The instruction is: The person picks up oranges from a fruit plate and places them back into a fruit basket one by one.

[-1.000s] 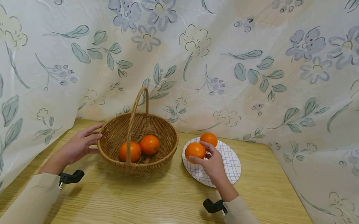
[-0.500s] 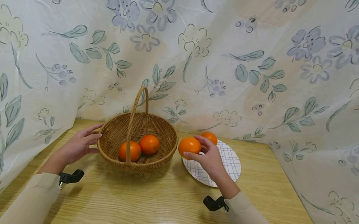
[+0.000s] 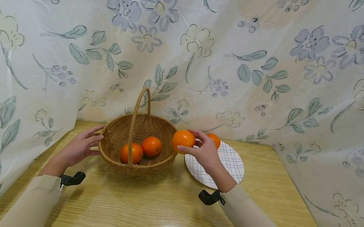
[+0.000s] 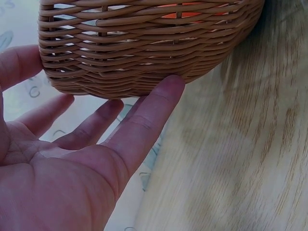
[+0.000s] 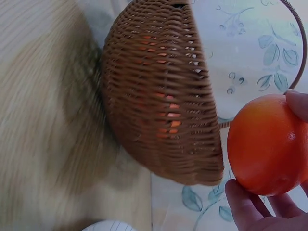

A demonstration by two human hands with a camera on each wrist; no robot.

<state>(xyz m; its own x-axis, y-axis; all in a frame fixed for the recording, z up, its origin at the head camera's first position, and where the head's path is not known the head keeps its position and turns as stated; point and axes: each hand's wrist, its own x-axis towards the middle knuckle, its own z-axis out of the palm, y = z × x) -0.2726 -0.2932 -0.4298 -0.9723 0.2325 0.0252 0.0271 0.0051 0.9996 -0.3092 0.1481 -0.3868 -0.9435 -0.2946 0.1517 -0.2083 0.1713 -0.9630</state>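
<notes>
In the head view my right hand pinches an orange between thumb and fingers, just above the right rim of the wicker basket. The right wrist view shows that orange beside the basket, held clear of the table. Two more oranges, a nearer one and a farther one, lie inside the basket. My left hand touches the basket's left side with fairly straight fingers. Close up in the left wrist view, its fingertips rest against the woven wall.
A white plate with a checked pattern stands right of the basket, bearing another orange partly behind my right hand. The basket's tall handle arches over its middle. Floral cloth hangs behind and beside the wooden table.
My right hand has carried its orange up and left, from over the plate to the basket's right rim. The left hand has stayed at the basket's left side.
</notes>
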